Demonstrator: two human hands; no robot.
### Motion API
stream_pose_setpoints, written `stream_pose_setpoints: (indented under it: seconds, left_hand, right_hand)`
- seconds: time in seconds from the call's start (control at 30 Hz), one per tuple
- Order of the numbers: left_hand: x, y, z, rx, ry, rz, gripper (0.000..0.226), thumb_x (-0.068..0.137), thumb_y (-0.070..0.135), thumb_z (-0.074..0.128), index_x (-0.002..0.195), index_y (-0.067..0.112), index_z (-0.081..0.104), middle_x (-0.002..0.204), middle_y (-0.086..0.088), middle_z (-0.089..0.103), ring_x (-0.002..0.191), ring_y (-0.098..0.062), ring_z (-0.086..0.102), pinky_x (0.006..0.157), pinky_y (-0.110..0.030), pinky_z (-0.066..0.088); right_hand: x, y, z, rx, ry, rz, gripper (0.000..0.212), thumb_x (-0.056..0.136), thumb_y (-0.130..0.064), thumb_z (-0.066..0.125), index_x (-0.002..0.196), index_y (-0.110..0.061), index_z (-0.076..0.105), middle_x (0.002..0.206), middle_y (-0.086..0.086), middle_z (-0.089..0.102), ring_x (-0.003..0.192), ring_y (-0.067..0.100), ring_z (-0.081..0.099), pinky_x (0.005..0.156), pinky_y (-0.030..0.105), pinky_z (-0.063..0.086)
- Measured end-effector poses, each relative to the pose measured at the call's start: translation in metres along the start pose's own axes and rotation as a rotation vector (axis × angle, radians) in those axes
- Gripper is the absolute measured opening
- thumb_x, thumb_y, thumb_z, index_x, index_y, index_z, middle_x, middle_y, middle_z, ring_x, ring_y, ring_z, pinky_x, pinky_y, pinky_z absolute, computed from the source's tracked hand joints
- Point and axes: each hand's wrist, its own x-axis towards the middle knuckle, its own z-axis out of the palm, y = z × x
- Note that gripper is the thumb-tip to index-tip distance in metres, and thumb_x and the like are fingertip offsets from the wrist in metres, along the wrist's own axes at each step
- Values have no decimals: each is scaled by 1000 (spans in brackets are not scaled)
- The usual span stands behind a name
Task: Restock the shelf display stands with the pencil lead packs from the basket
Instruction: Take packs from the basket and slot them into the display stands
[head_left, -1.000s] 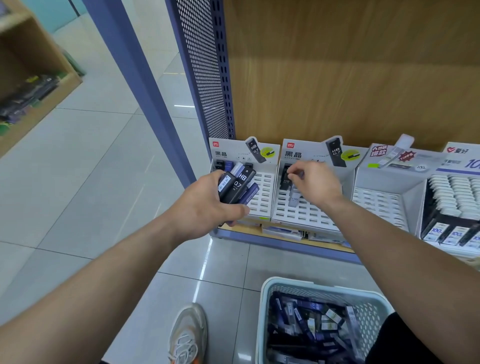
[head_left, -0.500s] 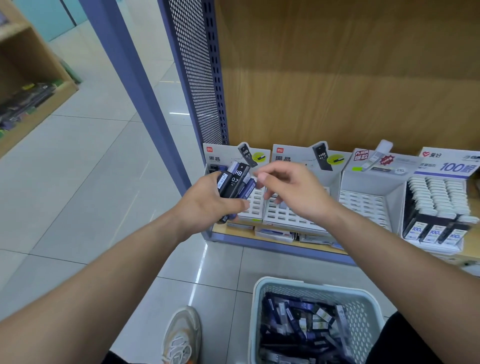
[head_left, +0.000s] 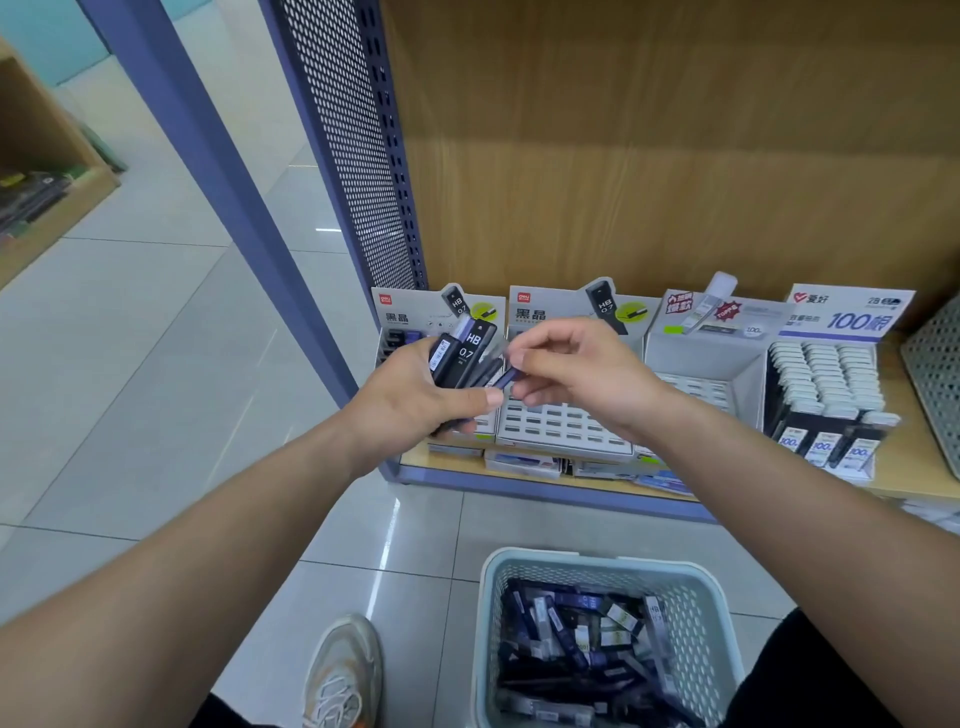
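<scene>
Left hand (head_left: 410, 402): fingers and thumb curled round a fanned bundle of black and dark-blue plastic pencil lead packs (head_left: 464, 353), held in front of the leftmost white cardboard display stand (head_left: 415, 312), which has a few packs at its back row. One slim dark-blue pack (head_left: 502, 376) sticks out of the fan on its right edge. Right hand (head_left: 582, 371): thumb and forefinger pinch that pack's end, the other fingers loosely curled and holding nothing else. Directly below sits the slotted white cardboard stand (head_left: 561, 428), most of its visible slots unfilled. Judgement: the step is drawing one pack free for a slot. Pull along the pack's length so its neighbours do not slide out; ease the left thumb only slightly. Turn the pack end-down and upright before lowering, and fill from the back row forward to keep the slots visible. Pale green perforated plastic basket (head_left: 597, 558) on the floor holds many more packs, so the task looks early.
</scene>
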Motion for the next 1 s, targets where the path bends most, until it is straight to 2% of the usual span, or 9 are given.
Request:
stream_pose_setpoints:
  seconds: [0.17,0.3,0.47,0.53,0.67,0.73,0.8,0.9,1.0]
  left_hand:
    - [7,0,2,10,11,-25,23,84,22,83,99,26,65,75,2,76,64,-11,70,58,-24,57]
    - [12,-1,0,13,58,-40,24,84,22,83,100,24,65,76,1,76,65,-13,70,60,-25,57]
    - [12,-1,5,35,64,-17,22,84,16,82,96,19,65,69,-1,72,59,-12,65,54,-23,55]
    - [12,-1,7,55,62,-10,21,84,12,81,95,16,64,64,-1,68,57,-12,62,52,-24,53]
    - [12,0,8,56,74,-1,20,84,10,81,93,16,64,68,-6,70,58,-11,65,53,-23,53]
    - [12,0,9,60,78,3,22,83,11,82,95,17,65,76,-8,74,61,-12,67,55,-22,55]
    - [12,-2,9,77,82,4,23,83,13,82,97,18,64,74,-5,73,61,-13,67,55,-23,55]
    - [13,-5,4,120,92,-8,25,82,17,83,97,21,63,77,-5,74,62,-13,67,57,-26,57]
    - [13,-8,-1,155,103,-29,29,81,21,85,98,26,63,82,1,76,62,-11,69,58,-24,59]
  right_hand:
    - [-1,1,-13,40,-5,21,16,91,9,62,92,-5,69,76,11,74,67,19,73,65,25,61]
    - [-2,5,-25,12,8,-17,25,87,17,61,89,-7,68,76,1,71,77,28,74,74,34,63]
    - [-5,8,-25,-1,-90,-31,29,81,10,74,77,-19,75,76,-2,67,75,27,72,81,42,62]
    - [-6,9,-24,-25,-116,-28,28,79,7,78,74,-20,74,75,-1,68,72,26,72,77,39,62]
    - [-9,11,-25,-76,-181,48,24,78,8,79,89,-11,70,92,14,74,75,25,73,68,29,58]
    - [-12,14,-27,-169,-272,119,30,80,8,76,101,-13,70,95,13,74,78,22,73,71,29,59]
    - [-13,18,-32,-280,-310,142,32,86,7,71,106,-18,71,99,9,68,76,19,71,76,29,59]
    - [-9,23,-47,-305,-221,179,35,96,8,56,112,-21,68,103,6,56,72,14,70,76,25,59]
    - [-1,30,-69,-249,-92,253,28,100,6,50,115,-15,63,97,7,58,72,14,69,74,26,60]
